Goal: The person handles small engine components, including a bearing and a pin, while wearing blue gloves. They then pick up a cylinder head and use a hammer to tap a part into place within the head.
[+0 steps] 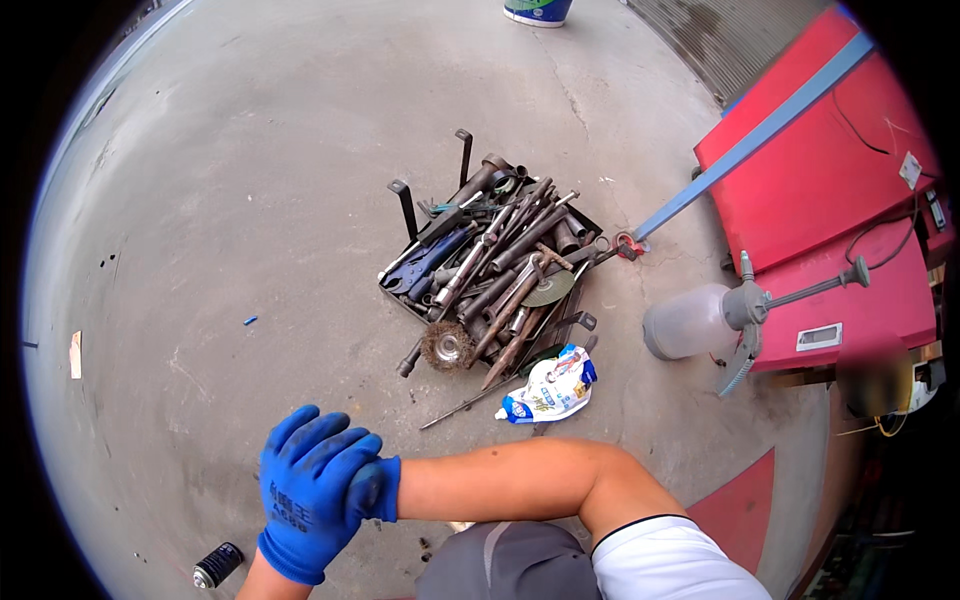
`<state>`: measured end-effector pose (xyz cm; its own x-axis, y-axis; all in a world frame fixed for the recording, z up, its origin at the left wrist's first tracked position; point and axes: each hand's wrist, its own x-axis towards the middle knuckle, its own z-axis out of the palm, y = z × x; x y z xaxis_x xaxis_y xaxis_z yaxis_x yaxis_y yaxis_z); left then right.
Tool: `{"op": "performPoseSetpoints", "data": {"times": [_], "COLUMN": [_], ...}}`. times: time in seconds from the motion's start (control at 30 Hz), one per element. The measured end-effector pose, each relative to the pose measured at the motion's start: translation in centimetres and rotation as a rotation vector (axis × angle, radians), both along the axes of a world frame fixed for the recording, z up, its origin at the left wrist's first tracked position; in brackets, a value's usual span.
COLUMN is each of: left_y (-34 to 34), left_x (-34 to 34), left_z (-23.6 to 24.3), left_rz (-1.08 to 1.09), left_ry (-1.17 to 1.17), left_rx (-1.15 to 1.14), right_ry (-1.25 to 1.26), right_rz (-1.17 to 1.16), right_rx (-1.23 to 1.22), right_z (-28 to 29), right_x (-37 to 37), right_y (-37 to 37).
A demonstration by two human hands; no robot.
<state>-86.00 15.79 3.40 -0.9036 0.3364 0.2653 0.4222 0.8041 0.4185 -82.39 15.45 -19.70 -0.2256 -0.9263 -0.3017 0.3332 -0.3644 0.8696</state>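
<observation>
At the lower left, both hands wear blue gloves and are pressed together. My left hand (305, 495) has its fingers wrapped over my right hand (372, 490), whose fingers are mostly hidden beneath them. Beyond them on the concrete lies a black tray heaped with rusty and steel tools (500, 260), including blue locking pliers (420, 265), a wire wheel brush (447, 346) and a grinding disc (548, 292). A white and blue pouch (550, 390) lies at its near side. A black spray can (218, 565) is on its side below my left hand.
At the right, a translucent pump sprayer (690, 322) stands by red metal equipment (820, 190) with a long pale blue bar (750, 135) slanting across it. A white and blue bucket (537, 12) stands at the top, near ribbed metal (680, 30). Cables hang on the red panels.
</observation>
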Motion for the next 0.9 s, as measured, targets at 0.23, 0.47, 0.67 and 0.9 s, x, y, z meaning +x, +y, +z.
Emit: {"op": "performPoseSetpoints", "data": {"times": [0.23,0.47,0.67,0.9], "left_y": [0.6,3.6,2.0,3.9], "left_x": [-2.7,-5.1,-5.6,-6.6], "left_z": [-3.6,-5.7,-7.0,-6.8], "left_rz": [0.146,0.077,-0.050,-0.131], "left_ry": [-0.212,-0.241,-0.275,-0.282], "left_rx": [-0.089,-0.063,-0.004,0.057], "right_ry": [-0.551,-0.553,0.821,1.275], "right_rz": [-0.270,-0.221,0.485,0.735], "right_rx": [-0.340,-0.172,0.320,0.415], "right_z": [-4.1,-3.0,0.7,2.7], "right_x": [1.3,1.6,-3.3,-6.3], "right_y": [-2.7,2.6,11.4,17.2]}}
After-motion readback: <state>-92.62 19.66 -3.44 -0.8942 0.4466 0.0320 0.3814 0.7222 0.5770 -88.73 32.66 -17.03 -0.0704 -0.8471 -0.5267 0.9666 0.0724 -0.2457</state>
